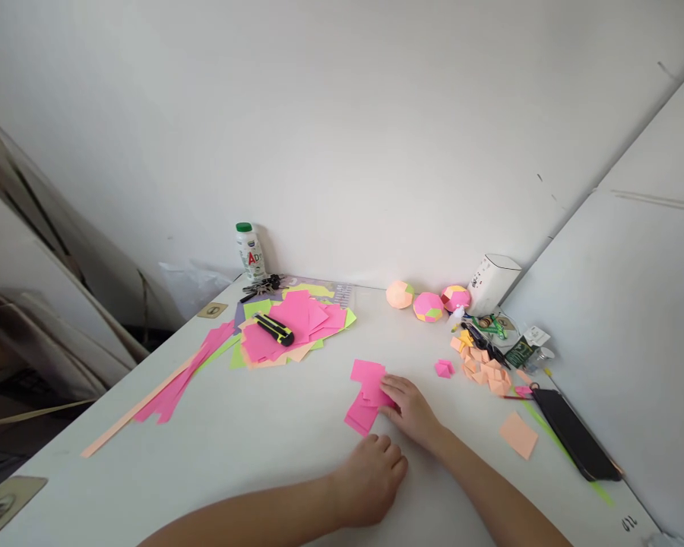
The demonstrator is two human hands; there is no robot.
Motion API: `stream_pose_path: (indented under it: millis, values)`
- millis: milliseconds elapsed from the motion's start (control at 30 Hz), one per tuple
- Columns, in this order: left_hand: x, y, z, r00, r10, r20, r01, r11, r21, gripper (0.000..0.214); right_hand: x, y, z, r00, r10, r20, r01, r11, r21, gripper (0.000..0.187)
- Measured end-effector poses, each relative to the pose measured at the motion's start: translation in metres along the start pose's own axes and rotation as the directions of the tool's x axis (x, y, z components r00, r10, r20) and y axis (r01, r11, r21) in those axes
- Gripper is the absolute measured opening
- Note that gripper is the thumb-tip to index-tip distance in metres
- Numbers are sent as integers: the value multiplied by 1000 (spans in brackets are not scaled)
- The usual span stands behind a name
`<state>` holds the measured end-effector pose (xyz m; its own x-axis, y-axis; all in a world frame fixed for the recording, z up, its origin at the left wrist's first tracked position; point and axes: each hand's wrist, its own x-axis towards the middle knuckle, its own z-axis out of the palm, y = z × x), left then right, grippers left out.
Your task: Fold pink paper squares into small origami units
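right hand (411, 414): thumb and fingers sitting apart, touching overlapping pink papers (370, 389) on the counter (262, 448). left hand (370, 480): lying curled just beside them, contents impossible to tell. handling: pressing lightly and flat is probably sparing the papers creases.

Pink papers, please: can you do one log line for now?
right hand: touching pink papers | left hand: curled nearby | cutter: on paper pile
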<state>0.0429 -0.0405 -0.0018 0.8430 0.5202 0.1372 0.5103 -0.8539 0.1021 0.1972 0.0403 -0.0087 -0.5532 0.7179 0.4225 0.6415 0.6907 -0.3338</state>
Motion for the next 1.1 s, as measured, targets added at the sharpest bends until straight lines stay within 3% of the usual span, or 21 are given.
stream_pose_path:
  millis: [167, 367, 633, 767, 867, 933, 1000, 1100]
  values:
    - [1, -9, 3, 989, -55, -136, 31, 985, -171, 7, -6, -6, 1, 996, 22, -88, -16, 998, 64, 25]
    - [6, -26, 14, 926, -114, -361, 23, 969, -246, 14, -10, -4, -1, 992, 36, -118, -21, 992, 125, 24]
    - [1, -21, 9, 897, -259, -358, 160, 946, -283, 16, -9, -4, -4, 979, 123, -165, -71, 954, 290, 22]
    - [-3, -22, 9, 862, -378, -338, 289, 914, -286, 29, -8, -7, -10, 910, 347, -226, -216, 864, 455, 17]
    - [-4, -25, 16, 817, -448, -363, 303, 869, -390, 35, -9, -9, -14, 785, 594, -172, -356, 662, 660, 23]
    - [-4, -29, 19, 779, -514, -360, 267, 791, -551, 44, -10, -11, -14, 718, 693, -69, -376, 470, 799, 27]
    - [-3, -33, 16, 742, -604, -291, 215, 625, -750, 48, -11, -15, -13, 690, 723, 37, -370, 308, 877, 30]
    - [1, -37, 5, 752, -647, -126, 64, 261, -963, 43, -14, -20, -11, 687, 719, 112, -388, 233, 892, 33]
